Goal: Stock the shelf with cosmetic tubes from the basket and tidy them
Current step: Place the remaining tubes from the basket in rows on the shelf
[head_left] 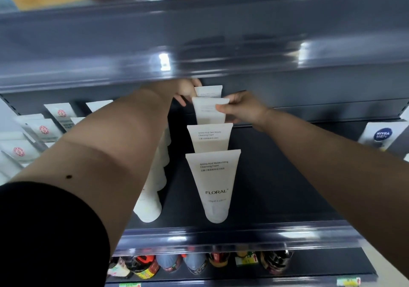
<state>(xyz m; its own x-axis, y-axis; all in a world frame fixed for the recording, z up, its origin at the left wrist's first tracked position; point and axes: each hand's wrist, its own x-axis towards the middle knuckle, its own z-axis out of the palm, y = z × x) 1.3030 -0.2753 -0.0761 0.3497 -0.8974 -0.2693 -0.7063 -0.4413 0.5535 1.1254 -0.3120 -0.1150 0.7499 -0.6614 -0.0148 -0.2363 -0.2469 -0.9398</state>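
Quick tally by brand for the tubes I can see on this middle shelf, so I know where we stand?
White FLORAL cleansing foam tubes in the centre row: 4, the back two in the left hand and right hand.
White tubes with red round logos, left: at least 3 with logos showing; others there are cut off.
White NIVEA MEN tube, right: 1.
Total: 8 clearly countable; the plain white row under the left arm is mostly hidden.

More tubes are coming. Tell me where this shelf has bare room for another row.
Bare shelf floor lies between the Floral tube row and the Nivea box. Left of that row it is crowded with white tubes.
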